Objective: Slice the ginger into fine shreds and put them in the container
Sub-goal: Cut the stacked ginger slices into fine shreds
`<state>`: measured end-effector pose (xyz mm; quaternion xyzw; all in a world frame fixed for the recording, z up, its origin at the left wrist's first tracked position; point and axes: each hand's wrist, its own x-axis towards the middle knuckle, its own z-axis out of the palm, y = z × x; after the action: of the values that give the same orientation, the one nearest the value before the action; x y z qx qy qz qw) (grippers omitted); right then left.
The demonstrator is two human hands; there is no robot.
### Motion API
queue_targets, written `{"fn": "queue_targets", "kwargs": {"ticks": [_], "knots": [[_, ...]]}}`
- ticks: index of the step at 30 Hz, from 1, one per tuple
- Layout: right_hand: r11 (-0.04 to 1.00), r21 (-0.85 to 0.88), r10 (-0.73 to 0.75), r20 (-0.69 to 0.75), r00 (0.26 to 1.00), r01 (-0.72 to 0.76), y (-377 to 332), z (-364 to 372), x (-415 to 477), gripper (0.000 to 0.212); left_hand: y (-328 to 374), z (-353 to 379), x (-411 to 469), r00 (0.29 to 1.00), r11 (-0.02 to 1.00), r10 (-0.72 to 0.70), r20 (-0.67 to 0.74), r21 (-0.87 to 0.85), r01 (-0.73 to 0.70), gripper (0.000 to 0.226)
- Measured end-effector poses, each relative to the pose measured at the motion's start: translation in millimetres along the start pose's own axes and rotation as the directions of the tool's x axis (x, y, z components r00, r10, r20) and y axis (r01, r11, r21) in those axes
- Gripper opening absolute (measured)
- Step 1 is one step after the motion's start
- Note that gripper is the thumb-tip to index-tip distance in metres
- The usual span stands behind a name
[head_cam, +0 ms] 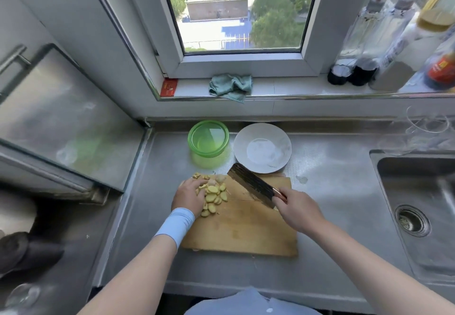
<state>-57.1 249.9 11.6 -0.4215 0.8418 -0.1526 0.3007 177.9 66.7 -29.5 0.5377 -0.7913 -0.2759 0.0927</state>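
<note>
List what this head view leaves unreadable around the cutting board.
Head view: left hand fingertips and the ginger slices beneath them, hidden by the hand's own back.
Cleaver handle, wrapped by the right hand.
Windowsill bottles: blurred, cut by the right edge; labels unreadable.
Dark objects at lower left: blurred, unidentifiable.
</note>
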Motion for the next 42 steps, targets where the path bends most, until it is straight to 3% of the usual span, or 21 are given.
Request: {"fn": "queue_targets", "kwargs": {"ticks": [4,6,11,15,20,26,30,37,42], "knots": [[0.991,0.117,-0.052,-0.07,0.996,0.06,-22,28,-14,0.015,-13,-5,3,0.999,1.0,0.023,0.038,-0.002,-0.023,0.028],[0.984,0.143,-0.094,-0.113,0.989,0.11,-31,45,-23,0.026,-21,-8,5,0.999,0.999,0.022,0.05,-0.036,-0.02,0.03],[0.995,0.009,-0.094,-0.21,0.973,0.098,-9,83,-45,0.044,-40,-16,15,0.99,0.991,0.097,0.099,-0.105,-0.086,0.033],[0.983,-0.069,-0.18,-0.222,0.958,0.169,17,85,-67,0.044,-47,-13,23,0.968,0.978,0.2,0.153,-0.088,-0.188,0.031],[0.991,-0.047,-0.137,-0.32,0.937,0.129,34,80,-68,0.049,-28,-3,22,0.931,0.934,0.356,0.082,-0.012,-0.356,0.032],[0.976,-0.113,-0.213,-0.338,0.917,0.185,42,54,-27,0.04,22,6,13,0.945,0.95,0.312,0.1,-0.065,-0.307,0.028],[0.954,-0.153,-0.29,-0.24,0.926,0.259,50,35,3,0.033,33,22,18,0.938,0.963,0.264,0.225,-0.123,-0.242,0.03],[0.918,-0.13,-0.389,-0.128,0.912,0.374,62,7,33,0.035,46,24,15,0.979,0.986,0.09,0.185,-0.154,-0.061,0.033],[0.885,-0.122,-0.457,-0.03,0.889,0.45,68,1,47,0.025,49,26,12,0.976,0.996,0.049,0.213,-0.083,-0.032,0.032]]}}
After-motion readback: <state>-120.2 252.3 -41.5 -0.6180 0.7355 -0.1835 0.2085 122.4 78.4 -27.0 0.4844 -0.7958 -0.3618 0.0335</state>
